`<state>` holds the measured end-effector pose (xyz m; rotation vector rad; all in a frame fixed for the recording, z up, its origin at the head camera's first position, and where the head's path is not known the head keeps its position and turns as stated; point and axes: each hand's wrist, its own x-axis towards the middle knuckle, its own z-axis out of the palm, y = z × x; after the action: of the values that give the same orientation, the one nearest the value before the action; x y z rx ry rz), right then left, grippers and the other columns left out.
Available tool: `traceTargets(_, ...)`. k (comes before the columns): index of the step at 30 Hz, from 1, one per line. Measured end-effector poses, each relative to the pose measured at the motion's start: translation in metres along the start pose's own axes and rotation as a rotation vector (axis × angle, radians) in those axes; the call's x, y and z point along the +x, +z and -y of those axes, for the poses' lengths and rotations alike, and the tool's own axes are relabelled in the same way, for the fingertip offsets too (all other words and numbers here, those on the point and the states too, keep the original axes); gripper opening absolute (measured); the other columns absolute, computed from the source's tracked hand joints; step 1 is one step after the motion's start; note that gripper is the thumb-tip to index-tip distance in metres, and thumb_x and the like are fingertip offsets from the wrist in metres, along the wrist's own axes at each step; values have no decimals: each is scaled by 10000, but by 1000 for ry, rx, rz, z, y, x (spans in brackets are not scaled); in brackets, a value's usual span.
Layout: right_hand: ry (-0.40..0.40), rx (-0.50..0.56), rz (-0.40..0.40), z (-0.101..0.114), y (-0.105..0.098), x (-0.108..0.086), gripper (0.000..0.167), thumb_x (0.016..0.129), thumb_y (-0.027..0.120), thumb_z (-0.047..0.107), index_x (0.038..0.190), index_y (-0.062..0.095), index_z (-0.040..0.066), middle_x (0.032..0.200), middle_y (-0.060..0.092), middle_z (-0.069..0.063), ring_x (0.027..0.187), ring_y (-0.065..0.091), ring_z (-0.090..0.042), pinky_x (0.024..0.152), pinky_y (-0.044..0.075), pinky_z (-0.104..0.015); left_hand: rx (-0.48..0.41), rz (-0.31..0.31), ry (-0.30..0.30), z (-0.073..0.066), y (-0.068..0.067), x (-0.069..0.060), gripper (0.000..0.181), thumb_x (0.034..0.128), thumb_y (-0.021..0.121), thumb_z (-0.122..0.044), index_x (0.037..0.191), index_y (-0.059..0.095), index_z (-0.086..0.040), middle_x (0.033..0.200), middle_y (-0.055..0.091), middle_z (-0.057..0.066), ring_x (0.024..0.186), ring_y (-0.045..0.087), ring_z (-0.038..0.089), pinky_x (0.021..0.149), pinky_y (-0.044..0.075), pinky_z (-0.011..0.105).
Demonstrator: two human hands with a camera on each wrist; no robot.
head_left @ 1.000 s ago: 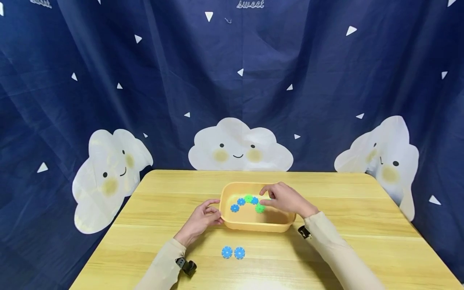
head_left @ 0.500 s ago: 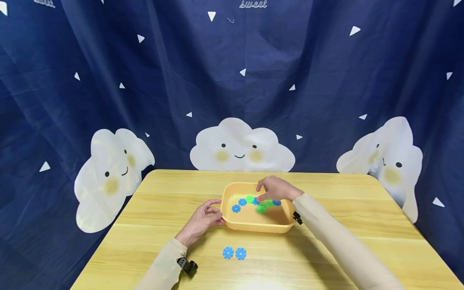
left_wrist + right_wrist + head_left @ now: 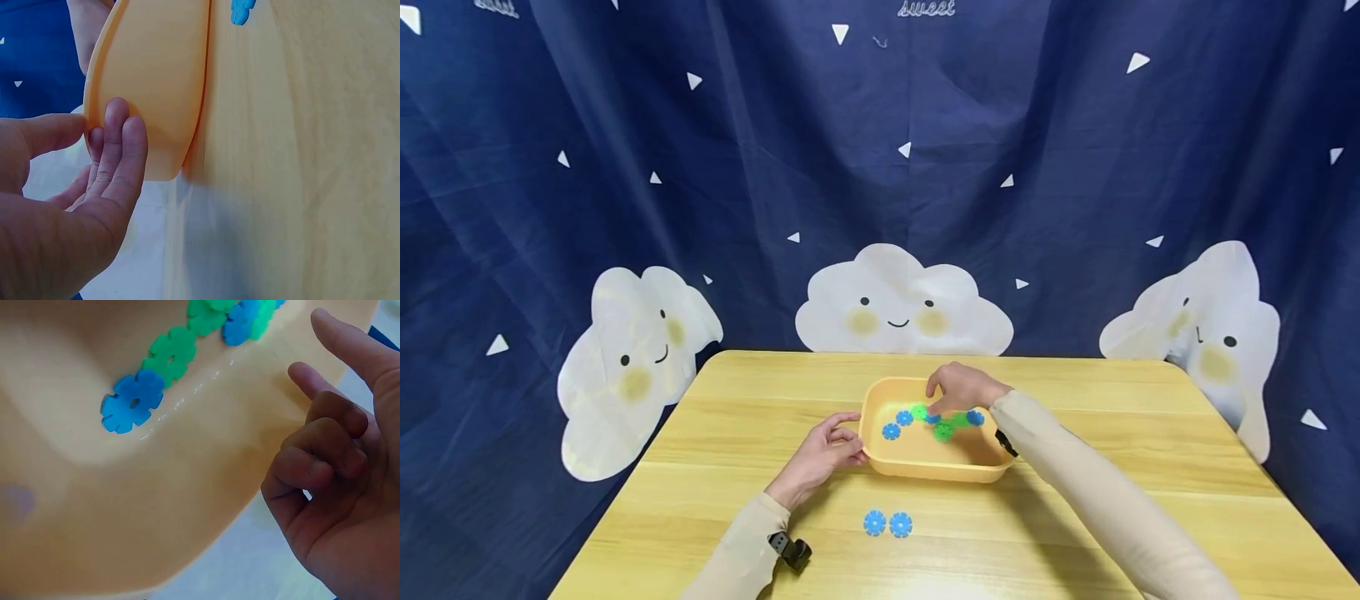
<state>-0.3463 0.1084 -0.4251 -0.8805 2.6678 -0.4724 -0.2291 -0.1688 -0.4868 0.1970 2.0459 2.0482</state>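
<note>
My left hand point(image 3: 820, 458) holds the left end of a yellow-orange basket point(image 3: 917, 471); in the left wrist view its thumb meets the rim and its fingers lie against the outer wall point(image 3: 156, 81). Over the basket's far side reaches my right hand point(image 3: 962, 387). The right wrist view shows this hand point(image 3: 350, 450) with thumb and index finger apart, the other fingers curled, nothing between them. Inside lie several flower-shaped discs, among them a blue disc point(image 3: 891, 431), a green disc point(image 3: 920, 412) and, at the right, another blue disc point(image 3: 974, 417). Some overlap.
Two blue discs, one left point(image 3: 875, 522) and one right point(image 3: 901, 524), lie side by side on the wooden table point(image 3: 737, 400), nearer than the basket. Behind the table hangs a dark blue curtain point(image 3: 955, 200) with white clouds.
My right hand has moved left and farther back over the basket, uncovering the green and blue discs at the right. My left hand keeps its place at the basket's end.
</note>
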Motion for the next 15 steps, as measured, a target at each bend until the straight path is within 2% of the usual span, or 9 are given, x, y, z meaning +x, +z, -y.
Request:
traceTargets(2, 18, -37, 4, 2, 1, 2, 306, 898, 796, 254, 1144, 758, 76, 738, 626, 33, 617, 532, -126, 779, 564, -339, 0, 1, -1, 0, 0, 0, 559, 981, 608, 35, 1485, 373, 88, 1040, 646, 212, 827, 705, 209, 882, 634, 409)
traceTargets(5, 59, -95, -8, 5, 2, 4, 305, 877, 817, 281, 1121, 772, 103, 963, 716, 4, 827, 638, -174, 845, 585, -409, 5, 4, 0, 1, 0, 0, 559, 981, 607, 34, 1485, 370, 90, 1014, 652, 160, 828, 706, 206, 884, 634, 412)
traceTargets(7, 85, -139, -19, 7, 4, 5, 278, 856, 834, 303, 1064, 781, 128, 1058, 721, 12, 915, 650, -183, 827, 589, -430, 6, 2, -1, 1, 0, 0, 557, 982, 607, 34, 1484, 372, 89, 999, 651, 130, 825, 705, 202, 883, 634, 412)
traceTargets(8, 97, -158, -24, 8, 5, 5, 230, 849, 839, 310, 998, 780, 144, 1040, 713, 30, 903, 640, -173, 794, 581, -417, 7, 1, -1, 0, 0, 0, 555, 982, 608, 33, 1483, 374, 89, 994, 650, 120, 823, 705, 200, 881, 634, 411)
traceTargets(10, 115, -184, -22, 9, 7, 6, 212, 845, 840, 318, 792, 708, 161, 846, 627, 87, 754, 552, -120, 653, 504, -334, 8, -1, -1, 0, -1, -1, 555, 982, 607, 32, 1483, 374, 87, 994, 650, 123, 823, 705, 202, 881, 634, 412)
traceTargets(12, 121, -185, -18, 9, 10, 7, 396, 832, 849, 308, 617, 541, 181, 649, 420, 100, 596, 361, -104, 534, 323, -280, 7, 0, 0, -1, 0, -1, 556, 982, 607, 32, 1484, 375, 85, 1000, 650, 132, 827, 706, 205, 882, 634, 412)
traceTargets(14, 123, -168, -7, 9, 14, 7, 563, 824, 855, 297, 555, 371, 193, 593, 221, 79, 555, 190, -122, 526, 165, -284, 6, 2, 0, 0, 0, -2, 555, 981, 607, 33, 1484, 376, 85, 1005, 650, 144, 832, 708, 212, 884, 633, 414)
traceTargets(15, 121, -160, -2, 9, 15, 7, 615, 817, 861, 297, 545, 319, 193, 584, 161, 74, 553, 139, -122, 531, 123, -287, 6, 3, 0, 0, 0, -2, 554, 981, 607, 33, 1482, 378, 84, 1006, 651, 146, 832, 708, 213, 885, 633, 415)
